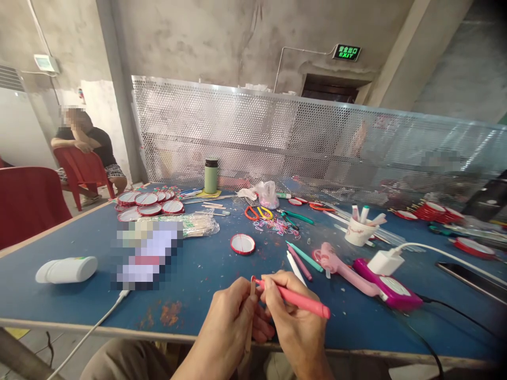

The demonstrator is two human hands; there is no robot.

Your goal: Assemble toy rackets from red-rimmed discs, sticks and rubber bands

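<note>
My left hand point(227, 314) pinches a thin, flat wooden stick point(249, 330) held upright near the table's front edge. In my right hand point(297, 330) is a coral-red marker pen point(307, 302), its tip at the stick's top end. The stick's tip looks red there; whether pen and stick touch, I cannot tell. Just beyond my hands lie a white pen point(295, 268), a dark pink pen point(300, 262) and a teal pen point(304, 257). Farther forward is a round white disc with a red rim point(243, 244).
At right are a pink handled device point(348, 269), a purple power strip point(402, 298) with cables, and a paper cup point(357, 234) of markers. Scissors point(264, 212) and small clips lie mid-table. A white bottle point(67, 269) lies left. Someone sits on a red chair point(85, 171).
</note>
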